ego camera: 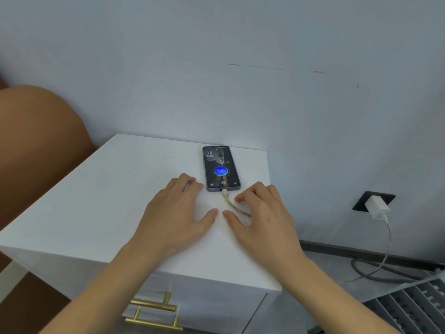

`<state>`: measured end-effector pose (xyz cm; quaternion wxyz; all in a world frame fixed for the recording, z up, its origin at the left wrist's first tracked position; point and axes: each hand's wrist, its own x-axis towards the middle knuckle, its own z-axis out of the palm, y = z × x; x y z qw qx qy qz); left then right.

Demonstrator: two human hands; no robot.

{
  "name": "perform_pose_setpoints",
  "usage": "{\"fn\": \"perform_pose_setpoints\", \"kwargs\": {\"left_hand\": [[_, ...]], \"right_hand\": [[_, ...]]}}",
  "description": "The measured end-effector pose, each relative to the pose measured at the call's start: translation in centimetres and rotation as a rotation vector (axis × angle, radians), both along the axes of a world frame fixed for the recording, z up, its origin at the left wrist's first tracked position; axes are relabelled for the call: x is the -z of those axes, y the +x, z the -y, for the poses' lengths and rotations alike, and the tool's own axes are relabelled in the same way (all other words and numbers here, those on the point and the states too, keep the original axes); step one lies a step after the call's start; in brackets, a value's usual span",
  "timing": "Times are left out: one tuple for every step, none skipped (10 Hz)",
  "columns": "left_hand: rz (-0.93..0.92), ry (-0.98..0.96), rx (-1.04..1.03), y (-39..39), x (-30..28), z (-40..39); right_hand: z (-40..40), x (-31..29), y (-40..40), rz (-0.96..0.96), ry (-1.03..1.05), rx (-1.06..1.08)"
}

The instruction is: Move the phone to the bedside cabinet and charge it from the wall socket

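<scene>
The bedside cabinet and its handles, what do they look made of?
The bedside cabinet looks like white painted or laminated board: smooth, matte, sharp-edged, no grain showing. The handles seem brushed brass-coloured metal, judging by their golden sheen; solid brass or plating, I cannot tell.

Soft, even, cool light; faint shadows under both hands; the phone [221, 168] screen glows sharply; wide-angle bending at the frame edges, corners slightly soft

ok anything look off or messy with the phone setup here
Nothing stands out. The phone lies flat on the cabinet, screen lit with a charge ring, cable plugged in, and the charger sits in the wall socket.
</scene>
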<state>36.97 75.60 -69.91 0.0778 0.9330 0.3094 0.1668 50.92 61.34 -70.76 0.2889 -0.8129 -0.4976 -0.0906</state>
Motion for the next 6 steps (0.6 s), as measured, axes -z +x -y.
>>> {"fn": "perform_pose_setpoints", "kwargs": {"left_hand": [[0.005,0.009,0.0,-0.1,0.1,0.0],[0.013,0.008,0.001,-0.1,0.1,0.0],[0.017,0.006,0.006,-0.1,0.1,-0.1],[0.015,0.015,0.004,-0.1,0.0,0.0],[0.02,0.013,0.006,-0.1,0.0,-0.1],[0.033,-0.003,0.002,-0.3,-0.1,-0.1]], "right_hand": [[0.0,0.0,0.1,0.001,0.001,0.0],[0.0,0.1,0.2,-0.003,-0.002,-0.003],[0.1,0.1,0.2,-0.009,-0.01,-0.017],[0.2,-0.1,0.4,-0.003,-0.004,-0.013],[0.1,-0.1,0.2,-0.019,-0.032,-0.032],[0.7,-1.1,0.7,-0.062,-0.033,-0.054]]}}
